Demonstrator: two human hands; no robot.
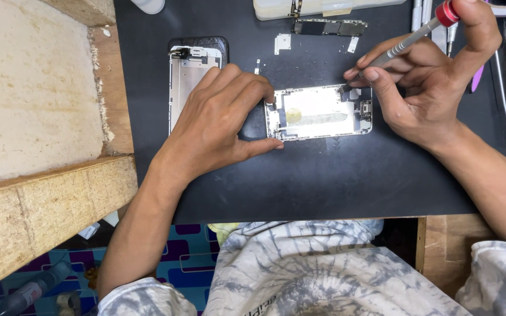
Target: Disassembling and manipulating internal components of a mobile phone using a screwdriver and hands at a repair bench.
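- The black work mat [323, 181] covers the bench; it looks grippy, so thin parts on it should stay put under light pressure.
- The detached screen assembly [188, 82] lies flat at about 10 o'clock from the mat's middle, partly under the left wrist; it is probably thin and easy to crack.
- The opened phone housing [317, 112] sits near the mat's centre, long side running 9 to 3 o'clock. It looks light, stiff and shallow, with delicate parts at its 3 o'clock end; the bare edges look the safest hold.
- The left hand [221, 117] presses on the housing's 9 o'clock end, fingers curled over the edge, thumb along the near side.
- The right hand [434, 88] pinches a slim screwdriver [411, 40], red cap under the forefinger, tip at the housing's 2 o'clock corner.
- A small logic board [329, 27] rests at 12 o'clock, apart from the housing; it is likely fragile.
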